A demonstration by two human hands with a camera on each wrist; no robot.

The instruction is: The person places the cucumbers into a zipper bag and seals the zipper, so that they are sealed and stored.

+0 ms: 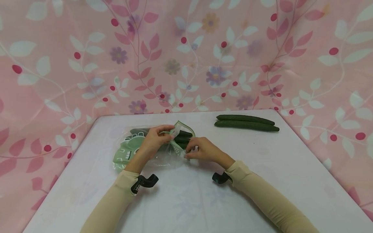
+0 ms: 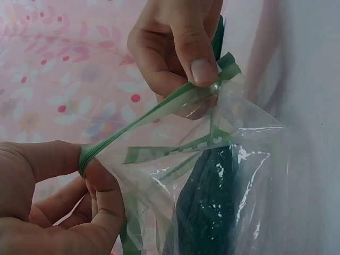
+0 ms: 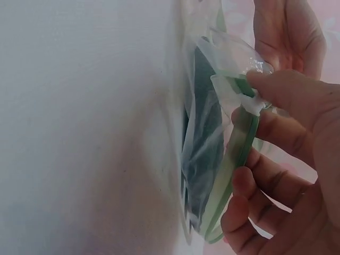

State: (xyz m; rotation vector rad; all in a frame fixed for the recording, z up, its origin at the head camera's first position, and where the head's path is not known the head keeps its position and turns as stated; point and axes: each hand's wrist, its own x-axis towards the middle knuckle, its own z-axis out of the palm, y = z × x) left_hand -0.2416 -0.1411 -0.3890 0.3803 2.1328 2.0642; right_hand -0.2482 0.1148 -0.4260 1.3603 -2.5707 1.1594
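A clear zip bag [image 1: 128, 155] with a green cartoon print and a green zip strip lies on the table, its mouth spread apart toward the right. Dark green cucumbers [image 1: 182, 140] are inside it, their ends showing at the opening; how many is unclear. My left hand [image 1: 154, 139] pinches the strip on one side of the mouth between thumb and fingers, as the left wrist view shows. On the opposite side of the mouth, my right hand [image 3: 297, 143] grips the strip with thumb and fingertips. The bag film partly covers the cucumbers.
Two long cucumbers [image 1: 247, 123] lie side by side at the back right of the white-covered table [image 1: 198, 200]. Behind the table hangs a pink floral cloth [image 1: 186, 58]. Black wrist cameras [image 1: 148, 181] sit at both sleeves.
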